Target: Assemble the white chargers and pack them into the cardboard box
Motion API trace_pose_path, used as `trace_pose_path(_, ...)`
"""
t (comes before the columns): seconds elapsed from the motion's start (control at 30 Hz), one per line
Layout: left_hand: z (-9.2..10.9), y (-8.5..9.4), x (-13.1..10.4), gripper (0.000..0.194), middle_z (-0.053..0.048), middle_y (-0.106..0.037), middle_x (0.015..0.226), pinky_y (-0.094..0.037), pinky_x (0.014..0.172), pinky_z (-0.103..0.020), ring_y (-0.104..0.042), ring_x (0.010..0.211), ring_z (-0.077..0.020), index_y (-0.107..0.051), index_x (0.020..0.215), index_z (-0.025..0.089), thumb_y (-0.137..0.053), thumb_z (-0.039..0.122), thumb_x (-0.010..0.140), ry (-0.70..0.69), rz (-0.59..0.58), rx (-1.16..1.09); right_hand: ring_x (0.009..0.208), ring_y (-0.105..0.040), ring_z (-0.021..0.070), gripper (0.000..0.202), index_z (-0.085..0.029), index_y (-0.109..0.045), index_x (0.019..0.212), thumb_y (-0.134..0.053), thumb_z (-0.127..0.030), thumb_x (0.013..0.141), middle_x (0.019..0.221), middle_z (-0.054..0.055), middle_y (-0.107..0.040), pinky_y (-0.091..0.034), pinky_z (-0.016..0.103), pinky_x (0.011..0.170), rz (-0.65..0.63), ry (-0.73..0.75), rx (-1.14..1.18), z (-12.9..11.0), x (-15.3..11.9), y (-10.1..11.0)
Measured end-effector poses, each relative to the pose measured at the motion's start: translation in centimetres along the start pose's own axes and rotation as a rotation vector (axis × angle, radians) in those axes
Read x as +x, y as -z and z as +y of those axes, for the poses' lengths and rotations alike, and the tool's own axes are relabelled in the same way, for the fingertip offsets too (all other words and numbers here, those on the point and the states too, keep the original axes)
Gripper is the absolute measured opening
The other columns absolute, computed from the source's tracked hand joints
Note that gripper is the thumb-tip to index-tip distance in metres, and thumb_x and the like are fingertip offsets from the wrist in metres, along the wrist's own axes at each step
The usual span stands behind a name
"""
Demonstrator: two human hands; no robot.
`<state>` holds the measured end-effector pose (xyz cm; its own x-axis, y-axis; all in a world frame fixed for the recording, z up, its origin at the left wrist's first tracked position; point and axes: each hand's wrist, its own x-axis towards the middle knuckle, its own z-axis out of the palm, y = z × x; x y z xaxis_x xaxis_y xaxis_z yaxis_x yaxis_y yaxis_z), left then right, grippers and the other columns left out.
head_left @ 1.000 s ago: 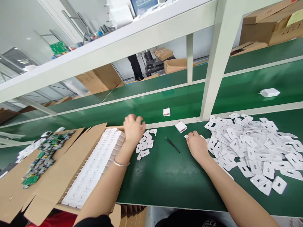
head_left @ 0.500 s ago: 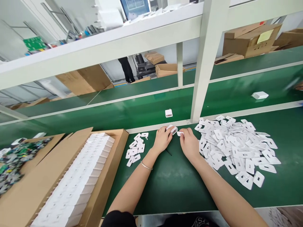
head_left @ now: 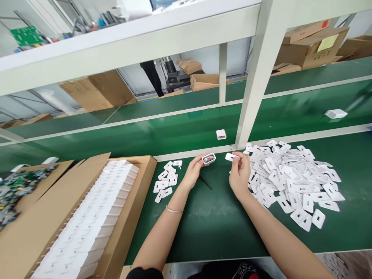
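Note:
My left hand [head_left: 194, 170] grips a small white plastic housing [head_left: 209, 158], whose open face is turned toward me and shows parts inside. In my right hand [head_left: 240, 175] a white cover plate [head_left: 231, 157] with a slot is pinched between thumb and fingers. The plate and the housing are apart, a short gap between them. Beneath my left hand a thin dark stick-like tool [head_left: 205, 182] lies on the green bench top [head_left: 215, 224]. Right of my right hand spreads a big pile of white cover plates [head_left: 287, 178].
A smaller group of plates [head_left: 165, 180] lies left of my left hand. Farther left stands a cardboard box [head_left: 139, 186] with rows of white housings [head_left: 87, 221], beside circuit boards [head_left: 17, 190]. Another housing [head_left: 221, 134] sits on the ledge. A post [head_left: 258, 77] rises behind my right hand.
My hands have moved apart and lifted slightly. The housing in my left hand has turned its open face toward me, and the plate in my right hand has come up into clearer view.

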<state>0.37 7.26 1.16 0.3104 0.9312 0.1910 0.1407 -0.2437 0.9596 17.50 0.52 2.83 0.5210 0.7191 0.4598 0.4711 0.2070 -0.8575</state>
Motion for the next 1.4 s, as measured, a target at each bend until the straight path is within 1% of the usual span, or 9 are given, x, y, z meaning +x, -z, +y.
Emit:
trace_pose_path(0.17, 2.4, 1.2, -2.9, 0.035, -0.01, -0.074, 0.129, -0.054, 0.103, -0.044, -0.068, 0.121, -0.029, -0.077, 0.12, 0.023, -0.057, 0.036, 0.094, -0.005, 0.022, -0.43, 0.08, -0.058, 0.0189, 0.029, -0.022, -0.06, 0.115, -0.039, -0.04, 0.108, 0.107, 0.009, -0.057, -0.047, 0.033, 0.065, -0.038, -0.012, 0.051, -0.1, -0.4, -0.1)
trace_pose_path(0.37, 4.0, 1.7, -4.8, 0.038, -0.009, -0.072, 0.124, -0.054, 0.102, -0.044, -0.067, 0.117, -0.0292, -0.077, 0.124, 0.026, -0.055, 0.045, 0.099, -0.086, 0.007, -0.259, 0.074, -0.057, 0.0165, 0.032, -0.023, -0.062, 0.114, -0.04, -0.045, 0.108, 0.105, 0.008, -0.058, -0.047, 0.032, 0.063, -0.098, -0.027, 0.137, -0.4, -0.8, -0.1)
trace_pose_path(0.53, 2.6, 0.7, -5.0, 0.035, -0.009, -0.066, 0.118, -0.059, 0.077, -0.032, -0.071, 0.086, -0.0178, -0.074, 0.126, 0.027, -0.054, 0.043, 0.102, 0.012, 0.114, -0.118, 0.061, -0.05, 0.0134, 0.03, -0.024, -0.062, 0.116, -0.053, -0.05, 0.104, 0.085, 0.0, -0.057, -0.043, 0.028, 0.057, -0.246, -0.118, 0.337, -0.3, -0.7, -0.7)
trace_pose_path(0.6, 1.8, 0.2, -5.1, 0.034, -0.008, -0.063, 0.116, -0.06, 0.075, -0.032, -0.071, 0.078, -0.0147, -0.074, 0.124, 0.026, -0.055, 0.044, 0.101, 0.057, 0.14, -0.136, 0.062, -0.051, 0.0138, 0.029, -0.024, -0.064, 0.111, -0.057, -0.051, 0.102, 0.081, -0.001, -0.057, -0.044, 0.028, 0.057, -0.32, -0.129, 0.382, -0.4, -0.9, -1.0)
trace_pose_path(0.77, 0.9, -0.5, -5.6, 0.036, -0.007, -0.06, 0.119, -0.061, 0.088, -0.037, -0.07, 0.085, -0.0157, -0.071, 0.128, 0.027, -0.053, 0.047, 0.104, 0.051, 0.128, -0.156, 0.078, -0.061, 0.0167, 0.023, -0.024, -0.069, 0.105, -0.058, -0.045, 0.102, 0.095, 0.003, -0.063, -0.052, 0.031, 0.069, -0.45, -0.068, 0.374, -0.8, -1.9, -1.4)
trace_pose_path(1.03, 1.2, -1.0, -6.1, 0.038, -0.009, -0.059, 0.119, -0.059, 0.086, -0.036, -0.063, 0.092, -0.0187, -0.068, 0.131, 0.03, -0.06, 0.052, 0.101, 0.007, 0.101, -0.054, 0.07, -0.054, 0.0132, 0.019, -0.025, -0.069, 0.104, -0.056, -0.039, 0.103, 0.101, 0.003, -0.055, -0.047, 0.029, 0.06, -0.454, -0.033, 0.305, -1.2, -2.5, -1.3)
trace_pose_path(1.17, 1.8, -0.7, -6.2, 0.035, -0.007, -0.058, 0.112, -0.058, 0.082, -0.035, -0.062, 0.087, -0.0178, -0.07, 0.127, 0.03, -0.057, 0.052, 0.103, -0.057, 0.112, -0.085, 0.063, -0.048, 0.009, 0.028, -0.026, -0.061, 0.12, -0.067, -0.039, 0.096, 0.107, 0.001, -0.05, -0.047, 0.029, 0.061, -0.44, -0.061, 0.303, -0.7, -2.4, -1.4)
trace_pose_path(1.33, 2.6, -0.5, -6.4, 0.034, -0.007, -0.056, 0.111, -0.057, 0.079, -0.034, -0.06, 0.09, -0.0184, -0.068, 0.129, 0.029, -0.053, 0.049, 0.105, -0.173, 0.073, -0.105, 0.07, -0.056, 0.0149, 0.039, -0.026, -0.054, 0.126, -0.056, -0.056, 0.102, 0.086, -0.002, -0.057, -0.048, 0.031, 0.065, -0.719, -0.188, 0.477, -0.5, -2.2, -1.4)
trace_pose_path(1.4, 2.8, -0.6, -6.6, 0.033, -0.007, -0.055, 0.11, -0.056, 0.082, -0.034, -0.06, 0.095, -0.0197, -0.068, 0.128, 0.029, -0.05, 0.047, 0.107, -0.213, 0.06, -0.072, 0.07, -0.058, 0.0155, 0.041, -0.026, -0.056, 0.122, -0.053, -0.061, 0.102, 0.086, -0.001, -0.061, -0.05, 0.031, 0.067, -0.751, -0.197, 0.531, -0.7, -2.1, -1.3)
